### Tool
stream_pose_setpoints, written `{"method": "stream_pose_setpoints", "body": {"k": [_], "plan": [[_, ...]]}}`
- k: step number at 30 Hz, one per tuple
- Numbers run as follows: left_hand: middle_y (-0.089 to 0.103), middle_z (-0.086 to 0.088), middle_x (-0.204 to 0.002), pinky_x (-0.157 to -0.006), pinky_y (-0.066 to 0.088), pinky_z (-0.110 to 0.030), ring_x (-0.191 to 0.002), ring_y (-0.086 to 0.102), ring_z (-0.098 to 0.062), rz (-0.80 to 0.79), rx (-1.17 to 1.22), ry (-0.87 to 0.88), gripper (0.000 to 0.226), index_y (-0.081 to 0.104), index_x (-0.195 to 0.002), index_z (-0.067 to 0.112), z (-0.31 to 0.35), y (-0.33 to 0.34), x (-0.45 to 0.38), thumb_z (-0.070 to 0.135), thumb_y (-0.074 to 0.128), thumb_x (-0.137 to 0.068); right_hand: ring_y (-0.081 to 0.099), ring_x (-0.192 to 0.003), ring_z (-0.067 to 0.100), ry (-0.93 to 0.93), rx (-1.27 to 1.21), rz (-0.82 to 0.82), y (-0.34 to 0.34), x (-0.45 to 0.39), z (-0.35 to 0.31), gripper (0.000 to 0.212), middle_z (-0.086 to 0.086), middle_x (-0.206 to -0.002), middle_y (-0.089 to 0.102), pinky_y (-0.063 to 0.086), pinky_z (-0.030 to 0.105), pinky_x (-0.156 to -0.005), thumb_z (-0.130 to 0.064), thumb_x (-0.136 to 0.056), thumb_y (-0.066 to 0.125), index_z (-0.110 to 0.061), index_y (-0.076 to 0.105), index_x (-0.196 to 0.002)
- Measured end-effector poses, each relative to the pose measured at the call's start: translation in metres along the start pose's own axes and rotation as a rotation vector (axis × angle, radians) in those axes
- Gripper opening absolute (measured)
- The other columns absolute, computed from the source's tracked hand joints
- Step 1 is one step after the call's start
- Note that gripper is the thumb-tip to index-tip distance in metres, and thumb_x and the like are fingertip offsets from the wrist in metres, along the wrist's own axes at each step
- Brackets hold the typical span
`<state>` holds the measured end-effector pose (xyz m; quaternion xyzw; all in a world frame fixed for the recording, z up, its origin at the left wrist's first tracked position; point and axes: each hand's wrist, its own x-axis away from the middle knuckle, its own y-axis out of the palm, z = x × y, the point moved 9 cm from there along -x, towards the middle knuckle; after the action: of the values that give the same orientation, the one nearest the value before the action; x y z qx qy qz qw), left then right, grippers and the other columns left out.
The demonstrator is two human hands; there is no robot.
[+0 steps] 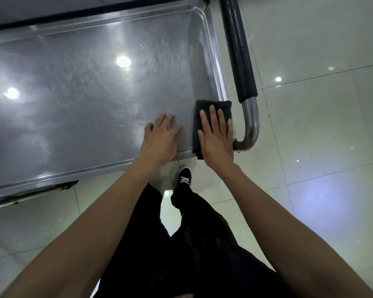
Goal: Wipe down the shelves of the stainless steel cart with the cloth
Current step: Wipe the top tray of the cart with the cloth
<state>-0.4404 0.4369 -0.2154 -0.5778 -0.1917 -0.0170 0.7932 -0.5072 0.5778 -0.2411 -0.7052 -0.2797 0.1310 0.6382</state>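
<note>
A folded dark cloth is pressed flat beneath the straight, spread fingers of the right hand, at the near right corner of the steel cart's top shelf. Just left of it, the left hand is laid open, fingers relaxed on bare metal, nothing held. The cart's handle lies just right of the cloth.
</note>
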Motion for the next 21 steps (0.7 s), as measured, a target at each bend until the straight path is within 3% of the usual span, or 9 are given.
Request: {"method": "stream_pose_setpoints", "body": {"k": [3,11,21], "plan": [[0.03,-0.008,-0.158,-0.113,0.023,-0.053,-0.149,0.017,-0.029,-0.012,0.012,-0.004,0.041,0.052,-0.138,0.026,0.0,0.0,-0.002,0.023,0.047,-0.097,0.002,-0.155,0.026,0.003,-0.021,-0.001,-0.003,-0.001,-0.001,0.057,0.006,-0.169,0.002,0.009,0.052,-0.124,-0.037,-0.107,0.023,-0.022,0.008,-0.161],[0.052,-0.004,-0.137,-0.106,0.034,-0.05,-0.133,0.04,-0.028,0.098,0.063,0.007,0.034,0.064,-0.124,0.021,-0.012,-0.023,-0.027,0.019,0.053,-0.091,-0.001,-0.155,0.025,-0.007,-0.018,-0.01,-0.004,-0.008,-0.006,0.056,0.005,-0.169,0.001,0.009,0.052,-0.124,-0.036,-0.108,0.021,-0.022,0.006,-0.161],[0.038,-0.01,-0.15,-0.109,0.03,-0.054,-0.142,0.027,-0.031,0.091,0.083,0.028,0.046,0.052,-0.136,0.017,-0.056,-0.055,-0.104,0.022,0.053,-0.09,-0.004,-0.155,0.02,0.026,0.005,-0.048,-0.009,-0.044,-0.016,0.06,0.001,-0.169,0.0,0.009,0.048,-0.125,-0.038,-0.106,0.023,-0.024,0.005,-0.161]]}}
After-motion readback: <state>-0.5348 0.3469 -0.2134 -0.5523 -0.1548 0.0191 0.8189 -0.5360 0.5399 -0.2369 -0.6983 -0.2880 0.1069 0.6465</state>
